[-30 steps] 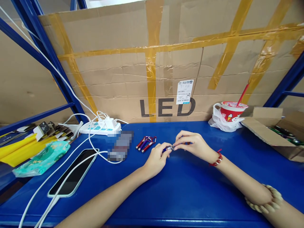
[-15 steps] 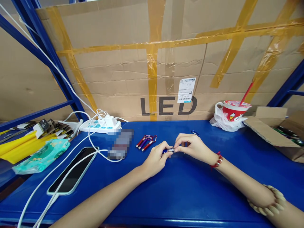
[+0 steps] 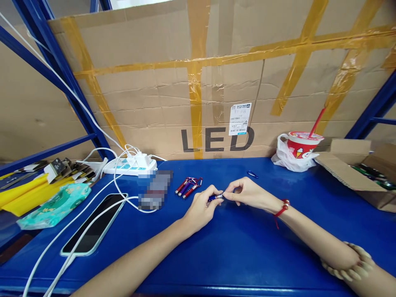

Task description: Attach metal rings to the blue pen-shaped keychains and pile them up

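Observation:
Between thumb and fingers, my left hand (image 3: 201,208) grips a small blue metal tube (image 3: 215,198) with a silvery part near its right end. My right hand (image 3: 244,192) is pinched at that right end; whatever tiny part its fingertips hold is too small to make out. Just behind my left hand, several red and blue-purple tubes with clips (image 3: 187,188) lie together on the blue table (image 3: 235,255). Behind my right hand lies a loose blue carabiner clip (image 3: 252,174).
At the left are a phone (image 3: 93,227) under white cables, a power strip (image 3: 133,165), a teal packet (image 3: 55,206) and yellow packaging (image 3: 34,192). A red cup (image 3: 303,144) in a plastic bag and an open carton (image 3: 355,173) stand right. Taped cardboard (image 3: 139,103) rises behind.
The view has shifted slightly. My right fingertips have changed their pinch a little at the tube's end, and the red bracelet has turned on the wrist. My left hand keeps its grip.

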Demonstrator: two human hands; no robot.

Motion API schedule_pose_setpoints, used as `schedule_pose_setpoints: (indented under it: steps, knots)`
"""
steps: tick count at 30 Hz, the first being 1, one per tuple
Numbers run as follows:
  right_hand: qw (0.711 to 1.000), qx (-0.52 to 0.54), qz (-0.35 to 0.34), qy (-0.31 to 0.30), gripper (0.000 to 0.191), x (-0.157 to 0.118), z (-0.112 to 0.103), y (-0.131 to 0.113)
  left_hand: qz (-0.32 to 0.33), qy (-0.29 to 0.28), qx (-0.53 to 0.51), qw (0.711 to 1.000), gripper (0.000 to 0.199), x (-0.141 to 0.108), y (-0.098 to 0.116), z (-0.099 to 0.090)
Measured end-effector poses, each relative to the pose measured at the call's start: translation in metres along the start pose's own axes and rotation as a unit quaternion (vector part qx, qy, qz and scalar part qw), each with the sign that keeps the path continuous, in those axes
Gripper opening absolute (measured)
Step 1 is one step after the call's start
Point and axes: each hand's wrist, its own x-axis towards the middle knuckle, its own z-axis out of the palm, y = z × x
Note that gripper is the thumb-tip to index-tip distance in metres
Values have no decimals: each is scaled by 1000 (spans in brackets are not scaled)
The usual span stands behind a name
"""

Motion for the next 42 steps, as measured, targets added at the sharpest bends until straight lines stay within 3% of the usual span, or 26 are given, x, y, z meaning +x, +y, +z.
schedule_pose_setpoints:
  steps: [19, 24, 32, 42]
  knots:
    - [999, -14, -34, 38, 34, 4, 7, 4, -7, -8, 50, 999, 18, 4, 2, 1]
    - [993, -66, -43, 88, 32, 1, 9, 1, -8, -12, 52, 999, 19, 2, 3, 2]
    - [982, -120, -84, 118, 30, 1, 9, -1, 3, -11, 32, 999, 22, 1, 2, 1]
    - [988, -96, -77, 97, 33, 2, 4, 1, -17, -5, 25, 1000, 20, 2, 1, 0]
